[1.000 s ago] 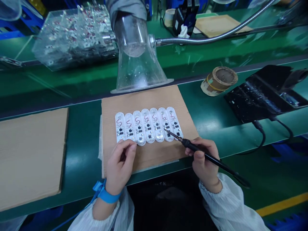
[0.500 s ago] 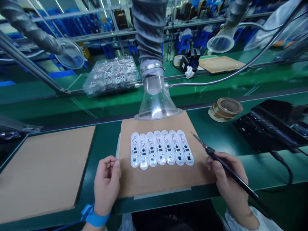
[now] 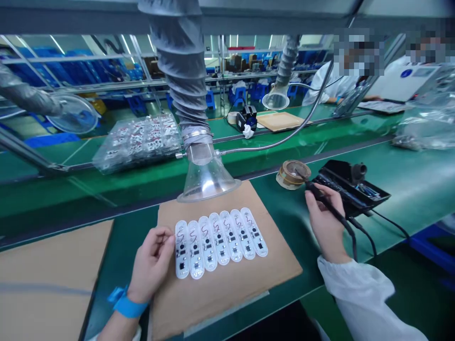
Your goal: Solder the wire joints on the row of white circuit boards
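A row of several white, round-ended circuit boards [image 3: 221,239] with red wires lies on a sheet of cardboard [image 3: 227,293]. My left hand [image 3: 152,258], a blue band at its wrist, is closed beside the leftmost board. Its thumb and fingertips are pinched together; whatever they hold is too small to make out. In my right hand [image 3: 325,220] is a black soldering iron [image 3: 330,208], gripped like a pen. The iron's tip is over the opening of a brown, ring-shaped roll [image 3: 292,174]; whether it touches the inside I cannot tell.
Above the boards hangs a clear fume extractor funnel [image 3: 208,177]. A black soldering iron stand [image 3: 350,184] sits right of the roll. Another cardboard sheet [image 3: 46,279] lies at left. Stacked clear trays [image 3: 140,139] are farther back. Another person [image 3: 323,85] is across the bench.
My right hand has carried the soldering iron from beside the boards to the roll. My left hand is now closer to the leftmost board. The view has turned right and tilted up.
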Demonstrator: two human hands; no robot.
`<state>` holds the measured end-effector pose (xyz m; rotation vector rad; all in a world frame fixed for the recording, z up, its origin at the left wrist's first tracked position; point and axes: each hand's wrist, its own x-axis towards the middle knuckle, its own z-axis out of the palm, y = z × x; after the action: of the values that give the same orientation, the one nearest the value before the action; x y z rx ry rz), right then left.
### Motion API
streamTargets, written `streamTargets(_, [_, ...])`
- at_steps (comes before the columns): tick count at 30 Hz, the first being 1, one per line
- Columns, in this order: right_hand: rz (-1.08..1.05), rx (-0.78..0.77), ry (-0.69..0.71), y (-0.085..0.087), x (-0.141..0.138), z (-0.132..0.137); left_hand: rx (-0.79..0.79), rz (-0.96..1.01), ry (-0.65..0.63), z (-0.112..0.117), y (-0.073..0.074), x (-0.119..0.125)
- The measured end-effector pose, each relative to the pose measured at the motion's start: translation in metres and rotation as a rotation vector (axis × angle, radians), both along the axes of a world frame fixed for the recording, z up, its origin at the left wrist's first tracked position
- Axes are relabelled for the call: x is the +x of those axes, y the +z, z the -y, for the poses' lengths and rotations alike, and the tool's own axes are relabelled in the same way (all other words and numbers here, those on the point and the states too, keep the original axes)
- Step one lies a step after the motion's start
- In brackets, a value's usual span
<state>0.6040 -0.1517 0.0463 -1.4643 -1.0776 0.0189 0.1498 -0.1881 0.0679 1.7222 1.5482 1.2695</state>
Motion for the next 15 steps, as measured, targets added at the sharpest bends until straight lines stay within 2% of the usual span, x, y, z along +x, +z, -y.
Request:
streamTargets(2, [0.035, -0.005, 0.018, -0.002, -0.021, 0.025, -0.013, -0.009, -0.036, 0.001, -0.006, -0.003])
streamTargets(5, [0.094, -0.027, 0.133, -0.005, -0.061, 0.071, -0.031, -0.062, -0.135, 0.005, -0.007, -0.006])
streamTargets(8, [0.203, -0.019, 0.457, -0.005, -0.097, 0.109, -0.014, -0.083, -0.28, 0.007, -0.003, -0.003])
streamTargets(10, [0.199, -0.016, 0.645, -0.005, -0.113, 0.124, 0.034, -0.1, -0.37, 0.007, 0.0, 0.001])
streamTargets(11, [0.164, -0.023, 0.683, -0.006, -0.118, 0.129, 0.064, -0.112, -0.409, 0.007, 0.002, 0.004])
streamTargets(15, [0.002, -0.094, 0.66, -0.014, -0.125, 0.135, 0.135, -0.142, -0.508, 0.007, 0.004, 0.011])
